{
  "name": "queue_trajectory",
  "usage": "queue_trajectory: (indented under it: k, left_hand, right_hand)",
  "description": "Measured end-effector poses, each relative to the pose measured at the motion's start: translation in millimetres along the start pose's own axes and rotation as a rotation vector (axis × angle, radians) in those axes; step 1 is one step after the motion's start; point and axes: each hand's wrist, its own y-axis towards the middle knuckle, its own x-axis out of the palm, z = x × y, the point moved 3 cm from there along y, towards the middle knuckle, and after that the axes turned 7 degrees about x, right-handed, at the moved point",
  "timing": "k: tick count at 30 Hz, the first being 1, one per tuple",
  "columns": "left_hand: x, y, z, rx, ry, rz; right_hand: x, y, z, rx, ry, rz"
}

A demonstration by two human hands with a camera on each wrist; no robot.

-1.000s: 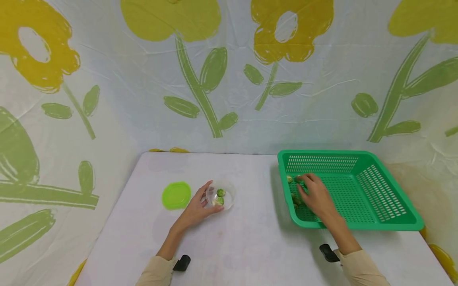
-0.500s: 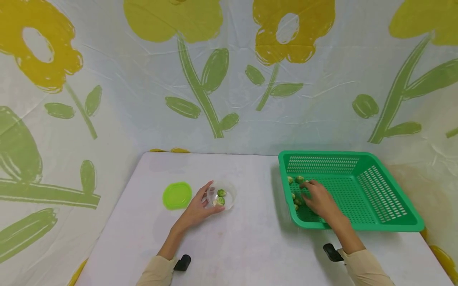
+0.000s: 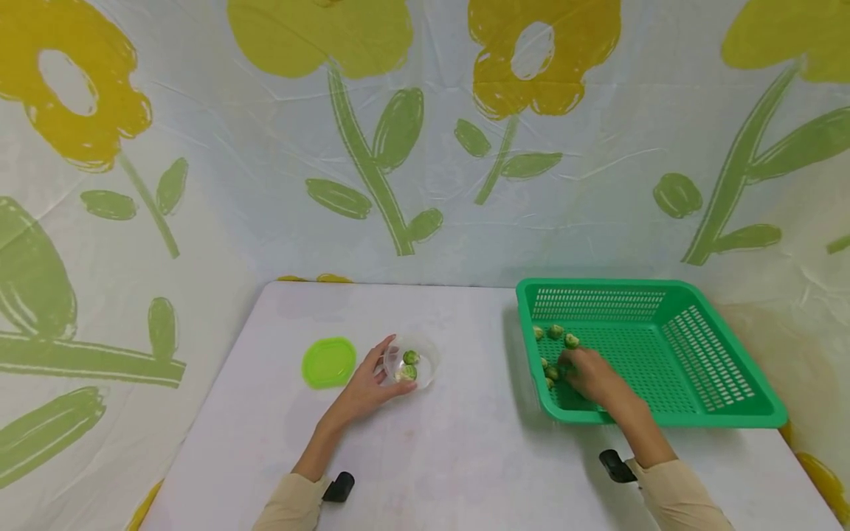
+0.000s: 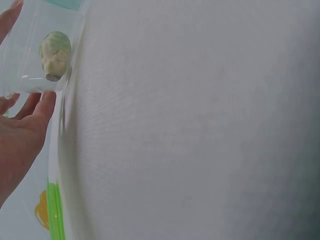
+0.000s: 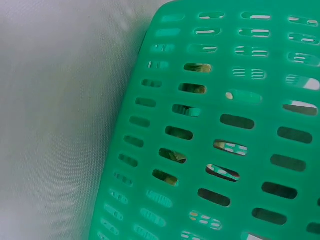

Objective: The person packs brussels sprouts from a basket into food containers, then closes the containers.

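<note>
A pale backdrop (image 3: 265, 133) printed with big yellow flowers and green leaves fills the upper part of the head frame; below it spreads the white worktop (image 3: 465, 457). Left of centre, the fingers and thumb of your left hand (image 3: 361, 389) curve round the side of a clear container (image 3: 430, 366) and hold it. Two Brussels sprouts (image 3: 410, 357) sit inside; your left wrist view shows one through the wall, at upper left. In the right half, your right hand (image 3: 593, 376) reaches down into the green basket (image 3: 684, 369); its fingertips are hidden, so I cannot tell whether they hold anything. More sprouts (image 3: 572, 341) lie towards the basket's left side, some just beside those fingers. A lime-green lid (image 3: 329, 363) lies flat on the worktop, left of the container and near your left hand. Your beige sleeves (image 3: 288, 509) and black wrist devices (image 3: 339, 487) show along the bottom of the frame.
</note>
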Motion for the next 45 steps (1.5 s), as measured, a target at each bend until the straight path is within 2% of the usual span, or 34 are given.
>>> queue_trajectory:
  k: [5,13,22,28,38,45]
  left_hand:
    - [-0.5,0.9,-1.3,0.004,0.001,0.004]
    - [-0.4,1.7,-2.7,-0.005,0.0,0.001]
    - [-1.0,0.6,-3.3,0.005,-0.011,0.003]
    - [-0.6,1.5,-5.6,0.005,-0.002,0.004]
    - [-1.1,0.9,-6.0,0.003,0.003,0.008]
    - [-0.8,2.2,-7.3,0.005,0.006,0.006]
  right_hand:
    - [-0.5,1.4,3.2,-0.005,0.009,-0.022]
    - [-4.0,-1.4,2.6,-0.039,0.028,0.015]
    - [-4.4,-2.0,-3.5,-0.067,0.032,0.139]
    - [-6.9,-3.9,-9.0,-0.102,0.042,0.26]
    - [-9.1,-4.1,-18.6,-0.1,0.105,0.406]
    - [-10.8,-2.7,-24.7,-0.099,0.174,0.476]
